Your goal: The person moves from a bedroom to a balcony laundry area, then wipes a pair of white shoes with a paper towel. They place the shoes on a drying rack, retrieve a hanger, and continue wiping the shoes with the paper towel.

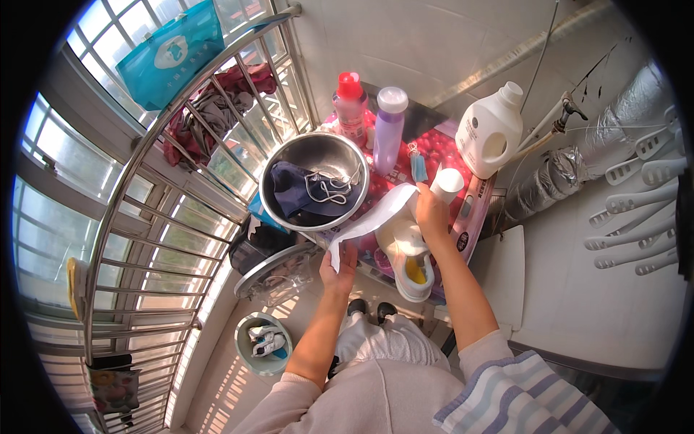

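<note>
A strip of white tissue paper [371, 219] stretches between my two hands. My left hand [340, 267] holds its lower end, palm turned up. Pinched in my right hand [432, 213] is the upper end, close beside a white paper roll [449, 182]. Below the right hand, a white shoe [407, 276] with a yellow insole rests at the near edge of a box with a red fruit print [434, 144]. My right wrist passes just over the shoe. To the left stands a steel basin [265, 182] with dark blue cloth [290, 190] and white laces [328, 187] in it.
Behind stand a red-capped bottle [349, 108], a purple bottle [389, 133] and a white detergent jug [488, 130]. A metal railing [124, 179] curves along the left. On the floor, a green basin [241, 347] holds white shoes [265, 342]. Utensils [640, 203] hang at right.
</note>
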